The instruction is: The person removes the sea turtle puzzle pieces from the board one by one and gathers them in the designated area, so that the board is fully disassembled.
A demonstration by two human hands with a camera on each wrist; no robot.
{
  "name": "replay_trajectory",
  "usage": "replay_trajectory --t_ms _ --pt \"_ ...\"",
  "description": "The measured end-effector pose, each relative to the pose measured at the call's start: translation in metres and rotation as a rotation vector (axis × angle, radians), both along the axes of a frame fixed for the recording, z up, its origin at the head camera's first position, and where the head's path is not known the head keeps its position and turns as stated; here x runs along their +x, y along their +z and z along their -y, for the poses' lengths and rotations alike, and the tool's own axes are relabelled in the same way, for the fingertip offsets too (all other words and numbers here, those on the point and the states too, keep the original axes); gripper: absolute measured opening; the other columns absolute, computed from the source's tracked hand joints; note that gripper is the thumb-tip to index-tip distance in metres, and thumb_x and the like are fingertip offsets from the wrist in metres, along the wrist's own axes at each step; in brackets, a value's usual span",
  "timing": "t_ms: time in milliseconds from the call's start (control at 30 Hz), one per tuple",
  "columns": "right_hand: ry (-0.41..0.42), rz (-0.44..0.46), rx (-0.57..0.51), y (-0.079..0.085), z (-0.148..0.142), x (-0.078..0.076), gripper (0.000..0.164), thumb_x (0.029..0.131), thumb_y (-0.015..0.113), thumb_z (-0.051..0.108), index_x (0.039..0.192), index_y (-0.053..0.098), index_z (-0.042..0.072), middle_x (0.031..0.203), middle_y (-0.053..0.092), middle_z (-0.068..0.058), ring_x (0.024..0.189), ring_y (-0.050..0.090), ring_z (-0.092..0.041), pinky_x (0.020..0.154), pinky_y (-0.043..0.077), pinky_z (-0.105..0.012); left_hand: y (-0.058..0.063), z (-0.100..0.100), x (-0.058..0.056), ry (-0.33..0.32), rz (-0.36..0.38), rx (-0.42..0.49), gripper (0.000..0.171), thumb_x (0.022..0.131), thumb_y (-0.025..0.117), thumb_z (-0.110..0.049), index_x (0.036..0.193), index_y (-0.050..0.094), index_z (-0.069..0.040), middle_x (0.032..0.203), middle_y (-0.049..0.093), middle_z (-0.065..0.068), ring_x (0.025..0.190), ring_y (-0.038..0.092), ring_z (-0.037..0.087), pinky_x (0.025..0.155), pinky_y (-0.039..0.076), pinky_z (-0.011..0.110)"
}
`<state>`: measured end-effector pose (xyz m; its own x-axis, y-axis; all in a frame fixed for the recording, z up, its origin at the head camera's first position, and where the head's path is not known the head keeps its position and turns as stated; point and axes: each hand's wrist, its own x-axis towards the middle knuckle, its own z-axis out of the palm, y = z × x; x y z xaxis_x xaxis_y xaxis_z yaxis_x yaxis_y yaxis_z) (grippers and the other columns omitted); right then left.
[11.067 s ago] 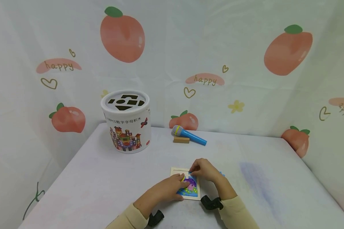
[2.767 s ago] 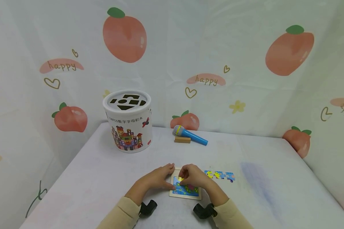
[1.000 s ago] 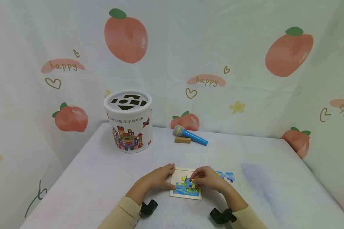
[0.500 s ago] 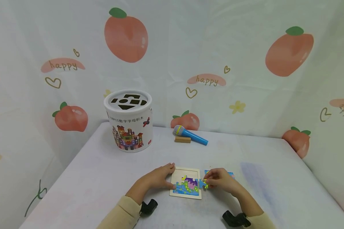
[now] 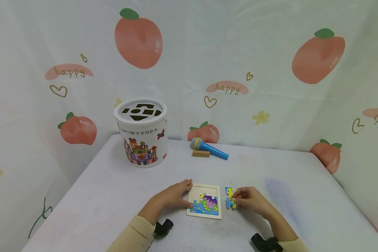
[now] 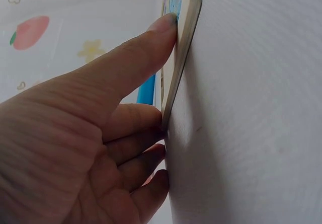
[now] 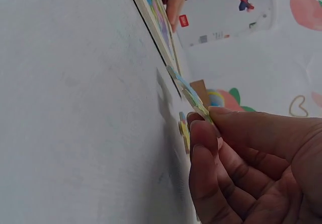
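A wooden jigsaw puzzle board (image 5: 203, 187) lies on the table with a purple and green picture on blue across its lower part; bare wood shows in the upper part. My left hand (image 5: 172, 196) rests along its left side, the straight thumb on the rim and the other fingers by the far left corner. Right of the board, my right hand (image 5: 250, 201) pinches a blue and yellow puzzle piece (image 5: 230, 203) between thumb and fingers. The right wrist view has this piece (image 7: 188, 93) tilted above the table. Just behind it lies a loose yellow and blue piece (image 5: 229, 191), partly covered by my fingers.
A white bucket (image 5: 141, 140) with shaped holes in its lid stands at the back left. A blue toy microphone (image 5: 212, 150) and a small wooden block (image 5: 201, 153) lie at the back middle. A printed cloth (image 5: 176, 52) hangs behind the white table (image 5: 280, 175).
Over the last second my right hand carries the puzzle piece rightward from above the board to the table beside it. My left hand, on the puzzle picture much earlier, now stays at the board's left side.
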<state>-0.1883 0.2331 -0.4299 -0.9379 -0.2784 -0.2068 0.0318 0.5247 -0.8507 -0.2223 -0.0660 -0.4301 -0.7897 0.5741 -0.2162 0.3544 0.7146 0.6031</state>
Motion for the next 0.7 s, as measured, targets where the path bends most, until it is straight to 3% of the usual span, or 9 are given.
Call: replay_trajectory --t_ms 233,467,700 --pt "-0.015 -0.015 0.043 -0.0036 -0.0023 0.0005 0.022 0.082 0.069 0.012 0.094 0.063 -0.005 0.077 0.062 -0.004 0.067 0.057 -0.014 0.059 0.052 -0.024 0.0003 -0.0007 0.0007 -0.001 0.0 -0.009 0.078 0.079 0.073 -0.033 0.142 0.038 -0.004 0.153 0.028 0.006 0.143 0.021 0.026 0.115 0.023 0.046" --pt "0.046 -0.169 0.159 -0.0043 -0.0021 0.0019 0.026 0.07 0.08 0.011 0.088 0.065 -0.001 0.075 0.058 -0.003 0.064 0.049 -0.009 0.055 0.045 -0.019 -0.0001 -0.0002 0.0 -0.001 0.0 -0.007 0.077 0.079 0.074 -0.033 0.141 0.039 -0.004 0.153 0.028 0.006 0.143 0.021 0.026 0.115 0.023 0.046" --pt "0.093 -0.218 0.195 -0.0072 -0.0036 0.0031 0.025 0.07 0.079 0.009 0.089 0.065 0.0 0.076 0.058 -0.002 0.066 0.049 -0.007 0.057 0.045 -0.019 -0.0011 0.0 -0.0006 -0.003 -0.002 -0.01 0.078 0.079 0.074 -0.033 0.141 0.039 -0.004 0.153 0.028 0.006 0.143 0.021 0.026 0.115 0.023 0.046"
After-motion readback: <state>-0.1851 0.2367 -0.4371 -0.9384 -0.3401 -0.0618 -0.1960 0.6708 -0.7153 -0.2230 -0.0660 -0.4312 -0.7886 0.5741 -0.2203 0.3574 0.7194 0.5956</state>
